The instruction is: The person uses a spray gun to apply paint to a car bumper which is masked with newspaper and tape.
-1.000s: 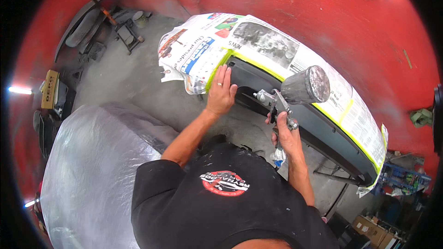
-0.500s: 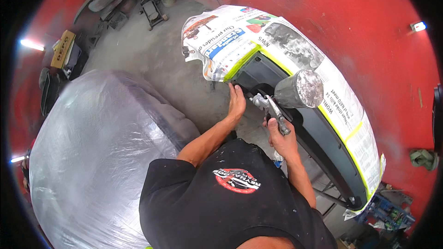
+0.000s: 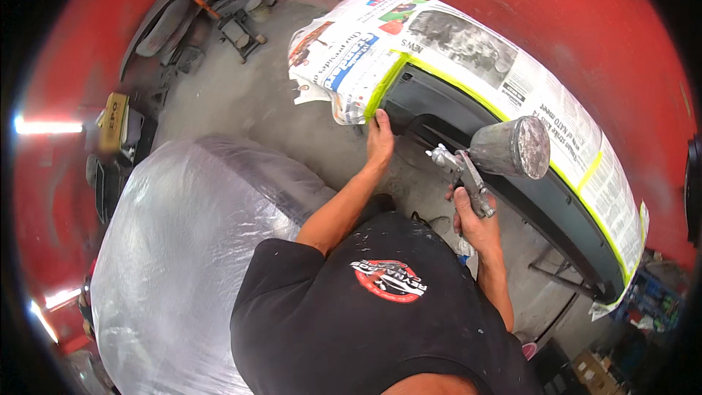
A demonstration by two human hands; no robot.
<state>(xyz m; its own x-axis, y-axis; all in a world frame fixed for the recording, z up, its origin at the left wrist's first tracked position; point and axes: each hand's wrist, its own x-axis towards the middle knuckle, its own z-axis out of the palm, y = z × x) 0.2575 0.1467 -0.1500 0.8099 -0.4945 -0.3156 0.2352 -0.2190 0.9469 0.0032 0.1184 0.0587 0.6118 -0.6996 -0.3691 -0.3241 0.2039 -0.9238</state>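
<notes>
My right hand (image 3: pixel 474 223) is wrapped round the handle of a metal spray gun (image 3: pixel 466 175). The gun's grey, paint-smeared cup (image 3: pixel 512 148) sticks up to the right, in front of a dark car bumper (image 3: pixel 512 189). Newspaper (image 3: pixel 468 40) covers the bumper's outer side, edged with bright yellow-green masking tape (image 3: pixel 457 91). With its fingers fairly straight, my left hand (image 3: pixel 380 139) touches the taped corner at the bumper's near left end. Whether its thumb reaches behind the edge is hidden.
A large shape under clear plastic sheeting (image 3: pixel 197 263) stands at my left. Beyond it are a floor jack (image 3: pixel 238 35) and a yellow box (image 3: pixel 113 123). A stand (image 3: pixel 563 278) shows under the bumper. A red wall (image 3: pixel 585 22) rises behind; blue clutter (image 3: pixel 647 296) lies at right.
The whole view has shifted, with the bumper and gun now further right. My left fingertips have moved up onto the taped corner. The spray gun stays in my right hand.
</notes>
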